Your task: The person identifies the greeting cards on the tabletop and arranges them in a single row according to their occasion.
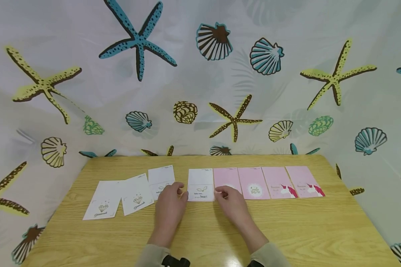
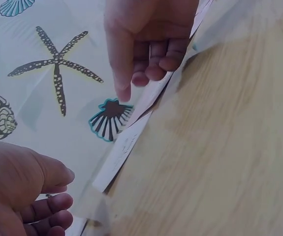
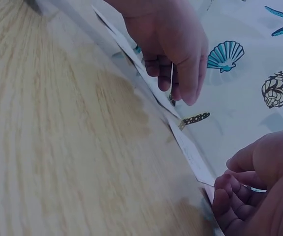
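Note:
In the head view a white card with a winged emblem and the word "heart" lies flat between my two hands. My left hand hovers at its left, its loosely curled fingers partly covering a similar white winged card. On the other side, my right hand is over the lower part of a pink card, fingers loosely bent. Neither hand shows anything gripped. The left wrist view has the thumb and fingers of the left hand apart; whether the right fingertips touch a card I cannot tell.
Two white diamond cards lie askew at the left. Rightward, a pink "smile more" card and two pink unicorn cards continue the row. The wooden table meets a shell-patterned cloth behind.

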Available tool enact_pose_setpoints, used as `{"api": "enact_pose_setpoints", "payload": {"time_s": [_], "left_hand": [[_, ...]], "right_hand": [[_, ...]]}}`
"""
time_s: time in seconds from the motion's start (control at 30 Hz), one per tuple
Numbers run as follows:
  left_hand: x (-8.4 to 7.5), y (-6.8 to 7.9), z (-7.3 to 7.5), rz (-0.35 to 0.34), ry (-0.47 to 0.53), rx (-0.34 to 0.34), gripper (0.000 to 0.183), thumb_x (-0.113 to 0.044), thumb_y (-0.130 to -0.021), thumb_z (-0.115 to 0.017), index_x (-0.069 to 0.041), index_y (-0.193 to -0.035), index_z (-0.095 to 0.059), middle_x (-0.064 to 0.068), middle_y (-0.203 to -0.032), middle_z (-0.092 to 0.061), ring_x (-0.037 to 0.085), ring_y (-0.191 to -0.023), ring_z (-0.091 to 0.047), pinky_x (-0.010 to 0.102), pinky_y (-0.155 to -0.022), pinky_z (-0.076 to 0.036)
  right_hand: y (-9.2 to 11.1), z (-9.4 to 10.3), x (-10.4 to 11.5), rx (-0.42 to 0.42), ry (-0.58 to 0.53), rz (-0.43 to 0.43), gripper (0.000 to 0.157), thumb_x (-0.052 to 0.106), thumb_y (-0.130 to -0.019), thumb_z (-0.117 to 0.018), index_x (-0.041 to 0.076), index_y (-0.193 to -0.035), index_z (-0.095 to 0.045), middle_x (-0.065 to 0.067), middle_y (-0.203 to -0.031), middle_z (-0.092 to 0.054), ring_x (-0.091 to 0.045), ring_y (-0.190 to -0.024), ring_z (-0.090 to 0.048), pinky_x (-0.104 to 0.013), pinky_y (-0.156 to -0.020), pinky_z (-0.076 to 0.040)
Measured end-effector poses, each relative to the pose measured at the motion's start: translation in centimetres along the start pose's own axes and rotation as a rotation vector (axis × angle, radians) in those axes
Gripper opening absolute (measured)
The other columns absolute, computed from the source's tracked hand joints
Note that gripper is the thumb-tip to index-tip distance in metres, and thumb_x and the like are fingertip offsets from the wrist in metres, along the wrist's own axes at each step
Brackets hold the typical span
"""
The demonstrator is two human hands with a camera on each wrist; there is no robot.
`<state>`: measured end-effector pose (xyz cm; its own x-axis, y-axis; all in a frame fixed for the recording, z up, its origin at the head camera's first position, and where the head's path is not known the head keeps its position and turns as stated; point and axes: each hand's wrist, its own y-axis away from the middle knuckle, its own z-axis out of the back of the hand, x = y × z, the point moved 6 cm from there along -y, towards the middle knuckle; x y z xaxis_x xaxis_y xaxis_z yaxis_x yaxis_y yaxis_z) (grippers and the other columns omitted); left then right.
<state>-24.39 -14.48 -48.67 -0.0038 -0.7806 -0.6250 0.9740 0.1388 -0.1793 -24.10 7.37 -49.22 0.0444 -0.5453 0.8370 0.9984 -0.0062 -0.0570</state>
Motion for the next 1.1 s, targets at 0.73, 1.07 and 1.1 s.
{"api": "enact_pose_setpoints", "payload": {"time_s": [0.73, 1.07, 1.1], "left_hand": [[6.6, -1.0, 6.9, 0.053, -0.097, -0.068, 0.037, -0.021, -0.106, -0.071, -0.001, -0.137, -0.070, 0.016, -0.110, -0.071, 0.042, -0.100, -0.064, 0.057, -0.079, -0.053], [8.0, -1.7, 6.6, 0.069, -0.112, -0.008, 0.042, -0.023, -0.106, -0.070, 0.001, -0.140, -0.069, 0.018, -0.113, -0.071, 0.043, -0.104, -0.065, 0.059, -0.084, -0.053], [8.0, -1.7, 6.6, 0.060, -0.117, -0.005, 0.042, -0.022, -0.105, -0.071, 0.002, -0.140, -0.069, 0.019, -0.112, -0.071, 0.044, -0.103, -0.065, 0.059, -0.084, -0.053]], "right_hand": [[-0.6, -4.1, 5.1, 0.201, -0.301, 0.059, 0.040, 0.010, -0.103, -0.072, -0.004, -0.140, -0.070, -0.012, -0.119, -0.075, -0.028, -0.103, -0.079, -0.037, -0.089, -0.063], [-1.2, -7.3, 6.9, 0.252, -0.247, 0.055, 0.040, 0.014, -0.105, -0.074, -0.003, -0.140, -0.071, -0.015, -0.132, -0.074, -0.034, -0.122, -0.072, -0.046, -0.102, -0.058], [-1.2, -7.5, 7.0, 0.254, -0.244, 0.050, 0.040, 0.014, -0.105, -0.073, -0.003, -0.140, -0.071, -0.015, -0.133, -0.074, -0.034, -0.123, -0.072, -0.046, -0.102, -0.058]]}}
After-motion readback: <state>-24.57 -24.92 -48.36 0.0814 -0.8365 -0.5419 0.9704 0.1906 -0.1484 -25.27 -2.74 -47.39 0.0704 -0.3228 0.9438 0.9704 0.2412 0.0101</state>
